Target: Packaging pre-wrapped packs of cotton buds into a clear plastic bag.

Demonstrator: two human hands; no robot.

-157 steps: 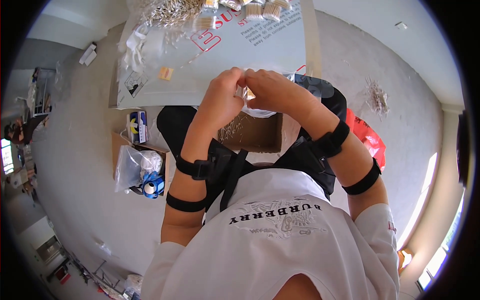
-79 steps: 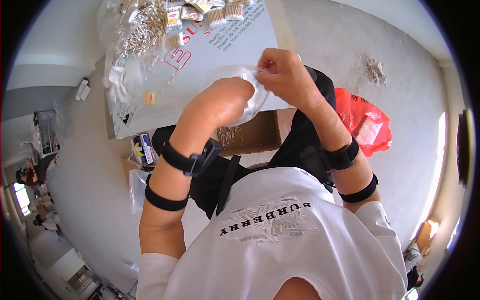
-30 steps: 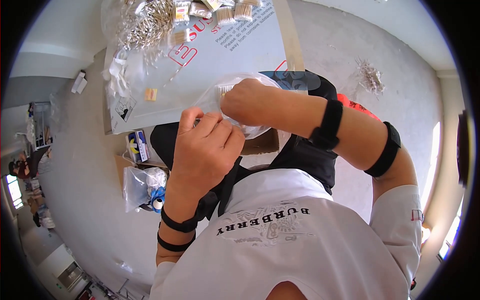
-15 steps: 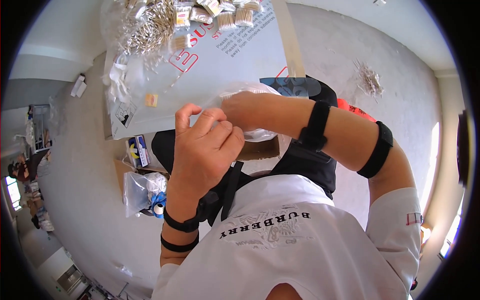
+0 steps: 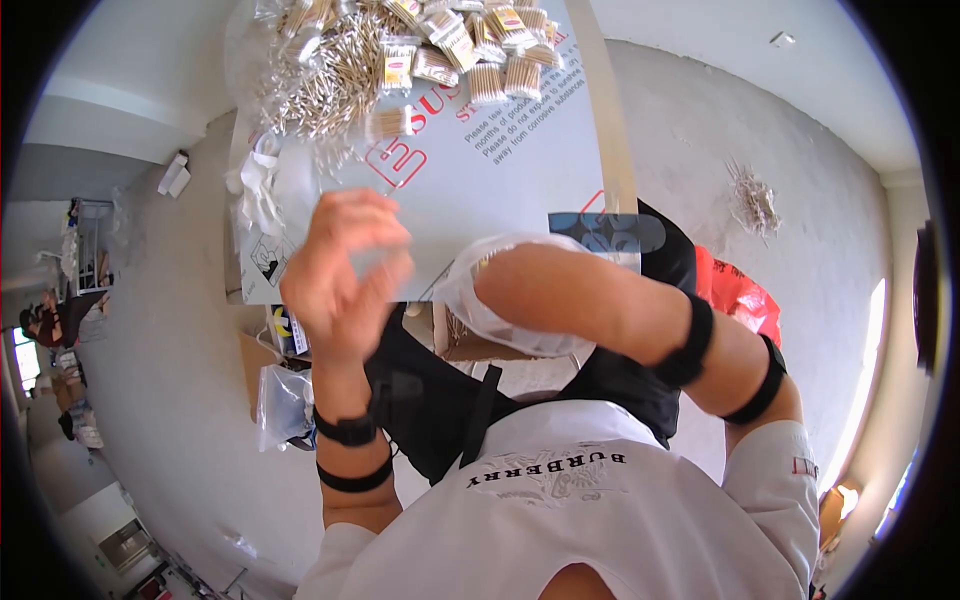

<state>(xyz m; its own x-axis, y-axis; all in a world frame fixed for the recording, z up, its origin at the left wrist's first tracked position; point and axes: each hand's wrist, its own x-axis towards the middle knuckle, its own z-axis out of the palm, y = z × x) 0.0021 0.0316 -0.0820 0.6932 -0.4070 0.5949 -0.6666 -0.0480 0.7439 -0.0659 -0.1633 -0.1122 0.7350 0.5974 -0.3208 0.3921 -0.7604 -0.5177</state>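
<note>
My left hand (image 5: 345,265) is over the near left part of a grey board with printing (image 5: 470,200). Its fingers are curled and smeared by motion, and I cannot make out anything in them. My right hand (image 5: 510,285) reaches into a clear plastic bag (image 5: 462,300) at the board's near edge, its fingers hidden inside. On the far part of the board lie a heap of loose cotton swabs (image 5: 335,90) and several small bundles of swabs (image 5: 487,82), some with yellow-and-white labels (image 5: 397,70). A single bundle (image 5: 390,122) sits nearer to me.
An open cardboard box (image 5: 480,345) is below the bag, between my legs. A red bag (image 5: 735,290) lies to the right, and swabs (image 5: 752,200) are scattered on the floor. Left of my legs are another carton (image 5: 262,365) and a clear bag (image 5: 283,400).
My left hand has moved left, over the spot where a small yellow label lay; that label is now out of sight. My right hand remains in the bag. The whole view has shifted slightly.
</note>
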